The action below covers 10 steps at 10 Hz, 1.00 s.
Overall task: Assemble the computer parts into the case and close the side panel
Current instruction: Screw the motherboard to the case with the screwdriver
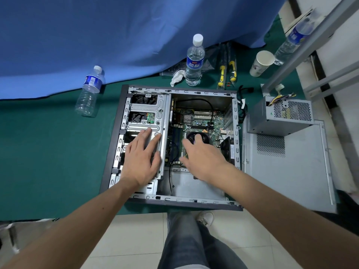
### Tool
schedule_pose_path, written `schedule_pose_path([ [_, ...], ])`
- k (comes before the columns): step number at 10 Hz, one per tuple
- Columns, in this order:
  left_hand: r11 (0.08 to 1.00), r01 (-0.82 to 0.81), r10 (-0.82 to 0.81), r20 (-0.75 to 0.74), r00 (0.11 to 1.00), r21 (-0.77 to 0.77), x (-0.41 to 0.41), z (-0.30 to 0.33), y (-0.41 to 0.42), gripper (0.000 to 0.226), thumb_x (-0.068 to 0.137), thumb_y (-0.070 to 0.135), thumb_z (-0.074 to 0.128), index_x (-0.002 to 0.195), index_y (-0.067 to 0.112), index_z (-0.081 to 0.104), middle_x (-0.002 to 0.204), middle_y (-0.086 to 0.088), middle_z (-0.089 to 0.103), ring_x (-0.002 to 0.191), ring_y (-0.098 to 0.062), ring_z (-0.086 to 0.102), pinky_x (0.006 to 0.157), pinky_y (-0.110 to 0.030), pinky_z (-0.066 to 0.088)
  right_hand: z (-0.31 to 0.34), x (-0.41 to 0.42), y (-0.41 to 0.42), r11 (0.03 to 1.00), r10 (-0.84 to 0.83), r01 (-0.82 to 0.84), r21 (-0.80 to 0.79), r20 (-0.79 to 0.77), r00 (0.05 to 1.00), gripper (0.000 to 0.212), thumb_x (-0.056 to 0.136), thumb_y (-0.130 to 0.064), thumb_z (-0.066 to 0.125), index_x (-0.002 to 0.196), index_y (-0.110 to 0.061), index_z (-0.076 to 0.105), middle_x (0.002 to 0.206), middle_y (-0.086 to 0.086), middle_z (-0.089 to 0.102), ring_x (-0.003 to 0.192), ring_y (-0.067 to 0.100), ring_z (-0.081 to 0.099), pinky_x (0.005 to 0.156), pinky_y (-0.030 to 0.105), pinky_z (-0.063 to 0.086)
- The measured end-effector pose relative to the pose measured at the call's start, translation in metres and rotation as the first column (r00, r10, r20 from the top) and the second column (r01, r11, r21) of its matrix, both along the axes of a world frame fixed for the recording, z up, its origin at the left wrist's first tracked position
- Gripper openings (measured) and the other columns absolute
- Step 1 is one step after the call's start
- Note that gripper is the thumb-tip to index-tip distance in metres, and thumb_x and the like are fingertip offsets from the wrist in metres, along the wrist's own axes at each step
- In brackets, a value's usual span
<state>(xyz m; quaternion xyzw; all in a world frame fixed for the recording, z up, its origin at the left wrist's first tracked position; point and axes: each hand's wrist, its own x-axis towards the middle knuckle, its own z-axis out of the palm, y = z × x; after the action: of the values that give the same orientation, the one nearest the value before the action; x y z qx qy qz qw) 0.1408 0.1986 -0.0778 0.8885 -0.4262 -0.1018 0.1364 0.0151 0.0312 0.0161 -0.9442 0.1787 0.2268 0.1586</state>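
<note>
An open computer case (114,152) lies on its side on a green mat. Its motherboard (202,121) shows in the right half, with a metal drive cage (149,111) on the left. My left hand (140,158) rests flat on the drive cage, fingers spread. My right hand (202,158) reaches over the black CPU cooler fan (196,135), fingertips touching its top; whether it grips the fan is unclear. The power supply (281,113) sits outside the case at the right, on the grey side panel (287,167).
Two water bottles (194,61) (90,90) stand or lie behind the case, with a third (293,39) at the far right. Also there are a paper cup (261,63), yellow-handled tools (227,72), crumpled tissue (177,76) and a blue cloth (97,35). Metal frame bars (310,45) rise at the right.
</note>
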Motion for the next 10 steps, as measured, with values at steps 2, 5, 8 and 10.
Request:
schedule_pose_path([
  [2,1.000,0.005,-0.005,0.004,1.000,-0.009,0.000,0.001,0.000,0.052,0.098,0.041,0.033,0.149,0.030,0.037,0.159,-0.001,0.023,0.147,-0.019,0.017,0.115,-0.041,0.018,0.006,-0.004,0.001,0.991,0.133,-0.133,0.013,0.010,0.991,0.038,0.083,0.010,0.049,0.112,-0.013,0.054,0.089,0.005,0.029,0.054,0.021,0.041,0.043,0.034,0.031],
  [5,1.000,0.001,-0.001,-0.003,1.000,0.000,-0.001,0.002,0.000,0.052,0.098,0.040,0.035,0.149,0.029,0.037,0.160,-0.001,0.023,0.147,-0.020,0.017,0.116,-0.041,0.017,0.002,0.001,0.003,0.999,0.050,-0.050,-0.005,0.030,0.998,0.027,0.102,-0.026,0.045,0.126,-0.014,0.043,0.117,0.012,0.043,0.062,0.023,0.046,0.050,0.033,0.033],
  [8,1.000,-0.003,0.003,-0.012,1.000,-0.002,-0.001,0.003,0.000,0.052,0.098,0.040,0.035,0.149,0.029,0.038,0.160,-0.002,0.024,0.147,-0.021,0.017,0.116,-0.044,0.018,0.003,0.001,0.010,0.969,0.112,-0.096,-0.226,0.058,0.992,0.029,0.107,-0.032,0.035,0.107,-0.012,0.056,0.072,0.002,0.048,0.055,0.023,0.044,0.041,0.028,0.023],
  [10,1.000,-0.003,0.003,-0.006,1.000,0.003,-0.001,0.002,0.000,0.052,0.098,0.040,0.034,0.149,0.030,0.036,0.160,-0.001,0.022,0.147,-0.019,0.015,0.116,-0.041,0.016,0.008,0.001,0.001,0.998,0.035,-0.035,0.061,-0.003,0.999,0.032,0.100,-0.022,0.052,0.129,-0.015,0.041,0.119,0.014,0.037,0.068,0.029,0.053,0.052,0.034,0.039],
])
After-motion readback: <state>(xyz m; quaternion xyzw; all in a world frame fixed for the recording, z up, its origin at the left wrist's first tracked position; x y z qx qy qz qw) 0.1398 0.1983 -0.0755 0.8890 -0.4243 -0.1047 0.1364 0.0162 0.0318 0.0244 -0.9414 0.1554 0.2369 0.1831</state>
